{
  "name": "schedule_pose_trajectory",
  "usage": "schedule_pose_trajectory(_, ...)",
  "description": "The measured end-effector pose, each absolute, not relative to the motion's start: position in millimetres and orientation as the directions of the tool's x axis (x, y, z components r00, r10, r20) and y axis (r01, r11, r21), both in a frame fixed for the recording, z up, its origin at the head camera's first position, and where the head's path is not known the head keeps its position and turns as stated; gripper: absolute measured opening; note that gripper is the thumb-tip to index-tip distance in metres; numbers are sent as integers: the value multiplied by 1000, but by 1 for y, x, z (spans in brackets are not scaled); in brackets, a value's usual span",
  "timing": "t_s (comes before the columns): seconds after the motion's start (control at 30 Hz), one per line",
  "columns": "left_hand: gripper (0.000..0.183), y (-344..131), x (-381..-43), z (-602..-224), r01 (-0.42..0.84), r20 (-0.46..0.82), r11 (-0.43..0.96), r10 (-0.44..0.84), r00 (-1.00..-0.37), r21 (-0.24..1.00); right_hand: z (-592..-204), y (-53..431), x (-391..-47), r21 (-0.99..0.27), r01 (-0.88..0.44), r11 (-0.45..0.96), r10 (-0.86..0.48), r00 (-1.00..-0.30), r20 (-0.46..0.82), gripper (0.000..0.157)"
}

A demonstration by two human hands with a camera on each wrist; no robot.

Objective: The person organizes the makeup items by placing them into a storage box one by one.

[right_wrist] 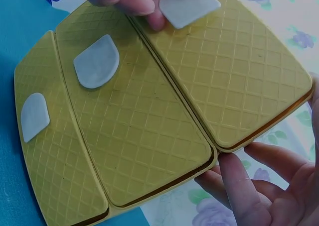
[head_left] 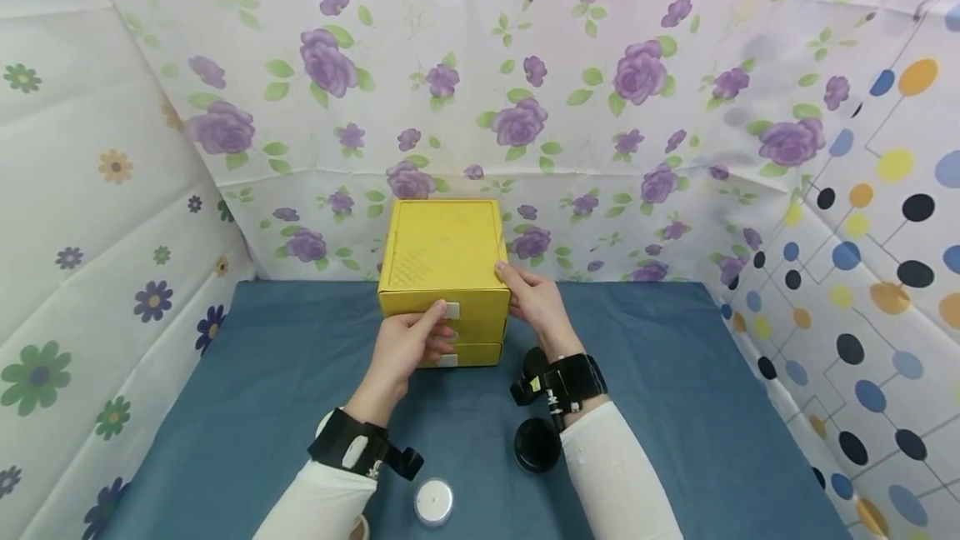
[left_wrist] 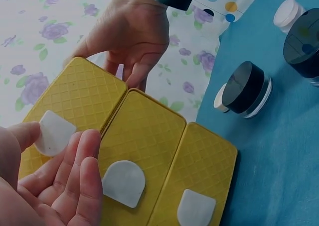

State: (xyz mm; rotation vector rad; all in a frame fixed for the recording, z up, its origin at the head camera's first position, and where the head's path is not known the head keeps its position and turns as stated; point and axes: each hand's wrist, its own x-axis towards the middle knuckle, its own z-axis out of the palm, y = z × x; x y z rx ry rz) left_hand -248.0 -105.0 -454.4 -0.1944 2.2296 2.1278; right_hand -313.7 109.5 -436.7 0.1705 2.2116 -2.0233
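A yellow three-drawer box [head_left: 442, 244] stands on the blue cloth, its quilted drawer fronts [right_wrist: 134, 116] each bearing a white tab. My left hand [head_left: 401, 348] pinches the top drawer's tab [left_wrist: 56, 132], thumb on one side and fingertips on the other. Below it, the middle tab [left_wrist: 124, 183] and bottom tab [left_wrist: 197, 208] are untouched. All the drawers look pushed in. At the box's right side my right hand [head_left: 536, 307] steadies it, with the thumb on the top edge and the fingers against the side wall.
A black-lidded jar [head_left: 537, 445] sits near my right wrist, and another dark jar [head_left: 535, 362] is partly behind the wrist camera. A white-lidded jar [head_left: 433, 502] lies nearer the front. Flowered cloth walls [head_left: 450, 107] enclose the table's back and sides.
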Motion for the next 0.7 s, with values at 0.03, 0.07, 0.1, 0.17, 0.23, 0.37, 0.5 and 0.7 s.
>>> schedule_pose_trajectory(0.03,65,-105,-249,-454,-129,-126,44,-54,-991,991,-437,109,-314,-980,178,91,-12,-984,-180,81)
schedule_pose_trajectory(0.07,65,-106,-250,-454,-130,-128,42,-53,-990,991,-437,109,-314,-979,180,93,-11,-983,-182,82)
schedule_pose_trajectory(0.1,65,-106,-251,-454,-133,-131,41,-50,-990,990,-437,109,-314,-979,183,90,-10,-983,-185,82)
schedule_pose_trajectory(0.17,65,-106,-252,-453,-136,-135,37,-46,-990,990,-437,109,-315,-979,187,86,-5,-982,-188,83)
schedule_pose_trajectory(0.23,65,-106,-253,-453,-141,-139,32,-43,-989,990,-437,109,-315,-979,190,81,-1,-982,-190,83)
schedule_pose_trajectory(0.37,63,-106,-254,-451,-144,-143,17,-48,-989,989,-435,108,-314,-979,193,68,-3,-981,-194,81)
schedule_pose_trajectory(0.5,64,-108,-254,-449,-158,-158,21,-30,-987,987,-435,108,-315,-979,191,64,-5,-981,-192,82)
schedule_pose_trajectory(0.7,56,-131,-249,-438,-147,-172,201,114,-978,968,-438,109,-314,-980,188,68,-12,-982,-189,82)
